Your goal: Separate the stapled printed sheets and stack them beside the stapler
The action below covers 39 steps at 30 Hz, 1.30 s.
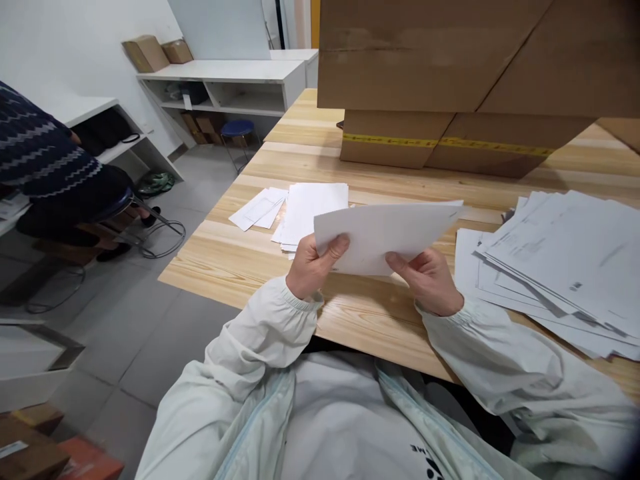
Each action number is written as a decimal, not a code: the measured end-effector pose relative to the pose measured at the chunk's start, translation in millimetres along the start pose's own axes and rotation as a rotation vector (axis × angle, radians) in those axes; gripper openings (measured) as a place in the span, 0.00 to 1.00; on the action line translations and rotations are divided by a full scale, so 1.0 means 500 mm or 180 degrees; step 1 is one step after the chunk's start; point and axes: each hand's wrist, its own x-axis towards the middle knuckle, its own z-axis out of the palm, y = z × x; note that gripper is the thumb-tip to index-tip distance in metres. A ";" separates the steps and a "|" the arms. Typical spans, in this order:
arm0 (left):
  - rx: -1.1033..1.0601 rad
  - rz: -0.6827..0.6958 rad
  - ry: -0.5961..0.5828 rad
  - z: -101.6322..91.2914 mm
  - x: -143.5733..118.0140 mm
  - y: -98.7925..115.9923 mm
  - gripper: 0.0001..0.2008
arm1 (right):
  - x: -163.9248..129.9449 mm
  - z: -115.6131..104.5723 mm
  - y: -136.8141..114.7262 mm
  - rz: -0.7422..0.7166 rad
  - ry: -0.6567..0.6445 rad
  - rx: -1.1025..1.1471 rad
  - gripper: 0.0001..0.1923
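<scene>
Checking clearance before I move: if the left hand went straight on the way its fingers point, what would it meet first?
The left hand holds the folded white sheet and points up and away across the table. Next in that line looks to be the small paper stack on the wooden table, though depth is unclear.

A pale wooden counter of long planks carries everything. On its right side lies a loose, fanned heap of printed sheets. Near the middle sits a smaller stack of white paper, with a couple of folded slips just beside it on the left. At the back stand cardboard boxes sealed with yellow tape.
</scene>
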 end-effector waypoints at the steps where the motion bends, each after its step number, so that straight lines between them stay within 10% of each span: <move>1: -0.0030 -0.0050 0.0042 0.008 -0.001 0.000 0.20 | -0.002 -0.002 -0.008 -0.0051 0.0088 -0.0072 0.18; 11: -0.0725 -0.1844 -0.0529 0.086 -0.056 -0.069 0.48 | -0.095 -0.152 -0.006 0.1427 0.0525 0.0056 0.32; 16: -0.0735 -0.2845 -0.1029 0.114 -0.068 -0.091 0.18 | -0.136 -0.182 0.033 0.1833 0.0535 0.0051 0.36; 24: -0.0452 -0.3044 -0.0959 0.133 -0.029 -0.103 0.16 | -0.109 -0.179 0.045 0.1606 0.0429 -0.0310 0.35; 33: -0.0368 -0.3025 -0.0881 0.140 0.004 -0.111 0.15 | -0.034 -0.259 -0.061 -0.0201 0.0348 -0.3957 0.21; 39: -0.0413 -0.3138 -0.1081 0.123 0.007 -0.113 0.14 | 0.149 -0.144 -0.062 -0.0222 -0.1170 -0.3222 0.23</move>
